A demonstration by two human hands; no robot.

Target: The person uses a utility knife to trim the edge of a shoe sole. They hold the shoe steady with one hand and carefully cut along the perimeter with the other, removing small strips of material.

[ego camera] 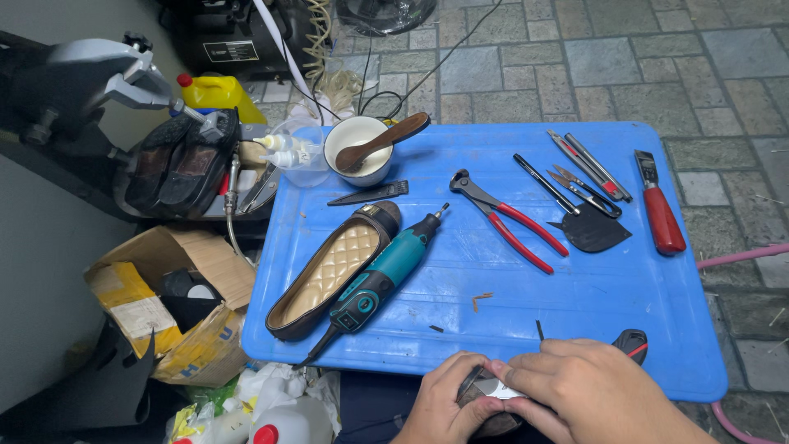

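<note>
L hand (444,403) + R hand (588,390) closed on heel piece (493,390), held between them at tray (625,288) near edge | risk: piece could slip if grip eased; rotary tool (382,275) lies up-left, could be knocked.

On the table (575,304), the shoe (329,275) lies at nine o'clock with the rotary tool (382,275) just beside it on its right. The bowl (358,152) sits at eleven, the pincers (505,218) near centre, the scraper (660,205) out at two. Both hands, left hand (448,403) and right hand (596,390), are at six o'clock, touching each other.
</note>
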